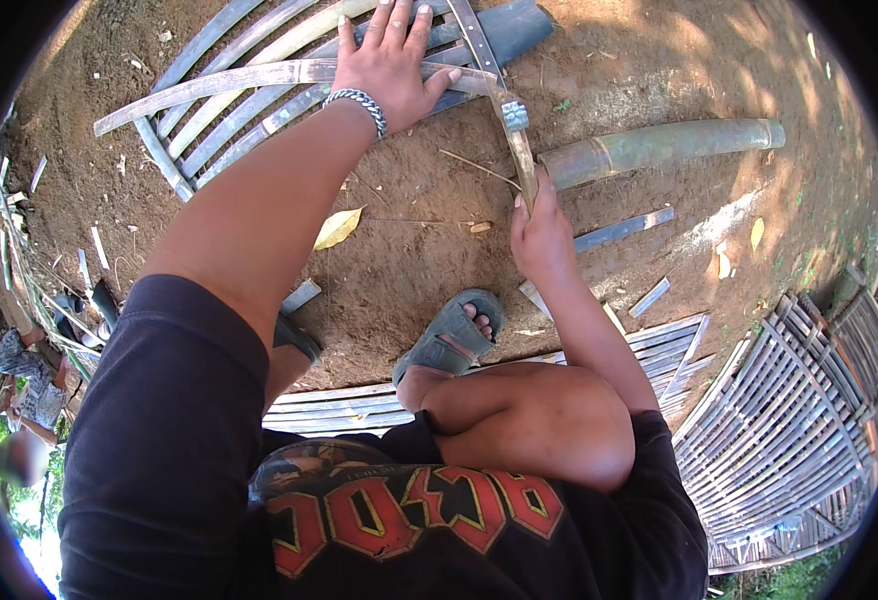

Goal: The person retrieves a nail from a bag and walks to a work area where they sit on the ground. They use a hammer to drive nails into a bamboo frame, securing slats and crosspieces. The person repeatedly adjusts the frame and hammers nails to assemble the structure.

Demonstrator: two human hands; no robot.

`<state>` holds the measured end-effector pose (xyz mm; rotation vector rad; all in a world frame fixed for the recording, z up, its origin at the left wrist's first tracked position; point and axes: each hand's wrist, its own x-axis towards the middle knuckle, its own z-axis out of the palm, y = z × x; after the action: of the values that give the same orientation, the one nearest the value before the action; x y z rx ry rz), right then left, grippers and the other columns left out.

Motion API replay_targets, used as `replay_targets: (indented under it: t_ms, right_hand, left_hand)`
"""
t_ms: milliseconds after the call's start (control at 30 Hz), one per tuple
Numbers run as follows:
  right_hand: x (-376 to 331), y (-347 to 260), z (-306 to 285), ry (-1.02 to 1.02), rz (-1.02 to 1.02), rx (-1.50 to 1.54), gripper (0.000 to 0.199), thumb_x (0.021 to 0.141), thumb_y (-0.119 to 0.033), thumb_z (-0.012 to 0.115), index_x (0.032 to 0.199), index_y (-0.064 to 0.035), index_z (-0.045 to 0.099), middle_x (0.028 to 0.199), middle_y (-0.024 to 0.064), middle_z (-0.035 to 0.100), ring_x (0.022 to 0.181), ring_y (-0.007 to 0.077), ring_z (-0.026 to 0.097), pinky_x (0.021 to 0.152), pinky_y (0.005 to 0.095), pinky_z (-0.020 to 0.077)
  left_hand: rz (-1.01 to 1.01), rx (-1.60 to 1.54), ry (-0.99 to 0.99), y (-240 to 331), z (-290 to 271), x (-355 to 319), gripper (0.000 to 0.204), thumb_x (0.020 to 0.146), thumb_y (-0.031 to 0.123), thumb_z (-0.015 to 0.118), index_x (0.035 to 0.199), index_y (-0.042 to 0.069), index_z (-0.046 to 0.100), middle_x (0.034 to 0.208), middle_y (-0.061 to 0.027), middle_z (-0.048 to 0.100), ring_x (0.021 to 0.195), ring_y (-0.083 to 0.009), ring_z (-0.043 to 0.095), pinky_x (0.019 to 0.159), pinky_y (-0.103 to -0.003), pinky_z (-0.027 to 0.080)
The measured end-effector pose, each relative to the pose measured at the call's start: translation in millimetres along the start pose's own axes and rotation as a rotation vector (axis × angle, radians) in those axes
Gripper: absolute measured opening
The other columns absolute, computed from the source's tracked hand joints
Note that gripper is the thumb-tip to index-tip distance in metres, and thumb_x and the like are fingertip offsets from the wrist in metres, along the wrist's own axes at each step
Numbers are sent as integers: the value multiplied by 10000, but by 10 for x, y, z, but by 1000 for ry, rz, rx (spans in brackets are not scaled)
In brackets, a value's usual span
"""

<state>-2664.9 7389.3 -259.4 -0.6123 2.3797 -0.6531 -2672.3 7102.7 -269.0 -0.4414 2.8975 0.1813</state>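
My left hand (389,70) lies flat with its fingers spread, pressing on a curved bamboo strip (249,78). That strip crosses over several splayed bamboo slats (234,125) on the ground. My right hand (541,230) is wrapped round the wooden handle of a machete (521,155), to the right of my left hand. A metal band sits on the handle, and the long dark blade points away from me past the right end of the strip. The blade's far tip runs out of view.
A thick bamboo piece (659,150) lies right of the machete, with a thin slat (624,230) nearer me. Woven bamboo panels (789,430) stand at the right. More slats (339,408) lie by my sandalled foot (449,335). Another person (34,390) is at the far left.
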Motion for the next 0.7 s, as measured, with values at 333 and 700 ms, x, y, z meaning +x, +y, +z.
replay_targets:
  t_ms: [333, 700]
  right_hand:
    - [-13, 39, 4, -29, 34, 2, 549, 966, -118, 544, 1478, -59, 355, 1222, 318, 610, 1031, 518, 617, 885, 576, 504]
    - [-69, 124, 46, -19, 4, 36, 550, 977, -127, 537, 1481, -46, 332, 1232, 333, 593, 1021, 545, 608, 884, 592, 489]
  left_hand:
    - [-22, -5, -60, 14, -29, 14, 880, 921, 549, 537, 1573, 13, 290, 1664, -210, 198, 1560, -333, 138, 1231, -609, 91]
    - [-9, -2, -59, 32, -63, 18, 859, 940, 550, 511, 1565, -1, 302, 1656, -219, 214, 1559, -336, 140, 1229, -608, 93]
